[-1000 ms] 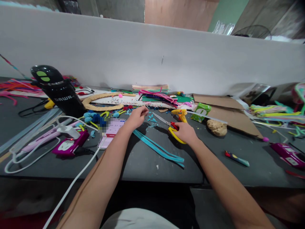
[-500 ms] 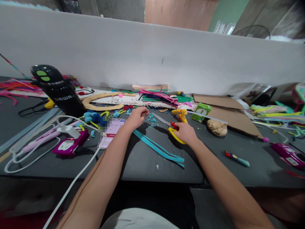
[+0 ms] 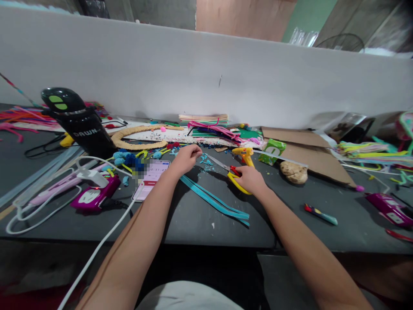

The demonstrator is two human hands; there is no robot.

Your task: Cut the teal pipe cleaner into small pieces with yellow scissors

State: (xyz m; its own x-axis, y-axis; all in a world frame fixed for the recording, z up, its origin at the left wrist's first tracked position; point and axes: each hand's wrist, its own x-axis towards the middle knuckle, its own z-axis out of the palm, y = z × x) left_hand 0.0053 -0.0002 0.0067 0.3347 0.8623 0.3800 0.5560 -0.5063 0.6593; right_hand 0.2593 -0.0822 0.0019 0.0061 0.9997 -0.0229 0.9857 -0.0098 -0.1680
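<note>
My left hand (image 3: 186,160) is closed in a pinch over the dark tabletop. A bundle of light-blue pipe cleaners (image 3: 213,200) runs out from beneath its palm toward the table's front edge; the gripped end is hidden. In my right hand (image 3: 253,178) are scissors (image 3: 237,183) with yellow and red handles, their blades pointing up-left toward my left fingertips. Small blue snippets (image 3: 206,161) lie scattered between the blade tips and my left fingers. Whether the blades touch anything is too small to tell.
Left of my arm lie a phone (image 3: 156,172), a purple power socket (image 3: 97,193) with white cables and a black bottle (image 3: 85,129). A yellow glue gun (image 3: 245,155), a green box (image 3: 272,151), a tan lump (image 3: 293,172), cardboard (image 3: 322,159) and a cutter-like tool (image 3: 321,214) are rightward.
Almost nothing differs. Both hands stay in place, and the scissors have shifted at most very slightly.
</note>
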